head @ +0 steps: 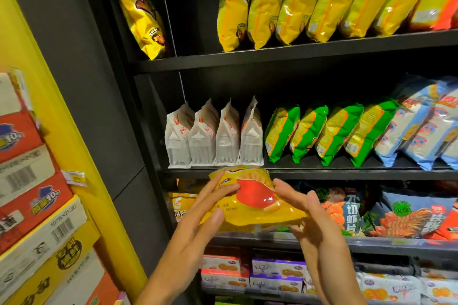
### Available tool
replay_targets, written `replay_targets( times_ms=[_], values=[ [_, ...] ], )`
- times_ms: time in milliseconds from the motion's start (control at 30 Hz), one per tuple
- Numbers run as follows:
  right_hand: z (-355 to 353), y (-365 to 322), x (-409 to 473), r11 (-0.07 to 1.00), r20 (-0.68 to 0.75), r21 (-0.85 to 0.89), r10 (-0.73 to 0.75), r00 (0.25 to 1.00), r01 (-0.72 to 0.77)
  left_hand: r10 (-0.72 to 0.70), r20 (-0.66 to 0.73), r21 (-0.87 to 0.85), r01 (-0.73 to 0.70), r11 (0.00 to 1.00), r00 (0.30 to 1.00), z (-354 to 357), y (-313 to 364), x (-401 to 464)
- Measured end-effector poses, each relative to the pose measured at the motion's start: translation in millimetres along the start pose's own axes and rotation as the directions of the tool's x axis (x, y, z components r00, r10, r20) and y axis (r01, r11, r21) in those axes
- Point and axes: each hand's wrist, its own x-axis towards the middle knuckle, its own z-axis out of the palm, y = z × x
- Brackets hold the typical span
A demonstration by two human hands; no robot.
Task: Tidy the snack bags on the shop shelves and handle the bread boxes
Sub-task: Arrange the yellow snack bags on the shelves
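Yellow snack bag (257, 203) sits between both hands in front of the third shelf (322, 239): left hand (198, 225) and right hand (317, 220) press its ends with nearly straight fingers. Best to keep the press light and even, then slide it upright into the yellow row (181, 203) behind.

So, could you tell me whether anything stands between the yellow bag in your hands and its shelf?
Nothing visible does. The yellow bag is held right before the third shelf, above another yellow bag there.
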Motion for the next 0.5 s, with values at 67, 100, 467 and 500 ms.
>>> replay_targets(
  times_ms=[67,100,467,500],
  values=[
    [1,-11,22,0.998,0.006,-0.009,0.063,0.998,-0.063,0.081,0.028,0.027,-0.082,0.996,0.996,-8,7,8],
    [3,-17,33,0.994,0.039,-0.071,0.085,0.996,-0.082,0.113,0.041,0.035,-0.114,0.993,0.993,-11,11,12],
    [41,-64,102,0.928,0.199,-0.199,-0.278,0.940,0.316,0.231,-0.049,-0.089,-0.234,0.968,0.972,-54,53,72],
    [47,-68,107,0.912,0.207,-0.197,-0.321,0.924,0.361,0.200,-0.073,-0.121,-0.208,0.971,0.977,-62,54,84]
  ],
)
